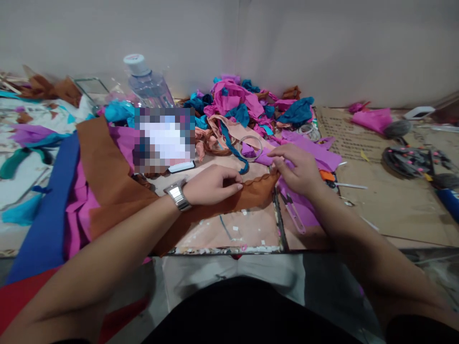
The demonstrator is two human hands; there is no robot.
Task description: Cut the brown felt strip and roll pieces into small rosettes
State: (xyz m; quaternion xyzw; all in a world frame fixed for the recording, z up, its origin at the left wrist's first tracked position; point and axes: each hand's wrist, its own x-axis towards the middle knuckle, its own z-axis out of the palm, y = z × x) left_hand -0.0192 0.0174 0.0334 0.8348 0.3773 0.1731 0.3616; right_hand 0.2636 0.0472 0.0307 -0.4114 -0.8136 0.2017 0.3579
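From my end, brown cloth (256, 193) is stretched between both hands, low over the table's pinkish work panel (208, 234). Its long axis runs left to right, rising slightly; the narrow end points right, the wider length trails left under the left forearm. Right hand (296, 169): thumb and fingertips closed in a pinch on that narrow end. Left hand (211, 185): thumb and fingertips together on the top edge, palm loosely curled. Surface is cluttered: crumpled scraps (236, 102) behind, a ring (250, 148) just beyond the hands, pink snips (296, 217) beside the panel, cardboard (362, 191) right, blue cloth (45, 205) left, bottle (152, 88) at the back. Plain pale wall (304, 48) behind everything.
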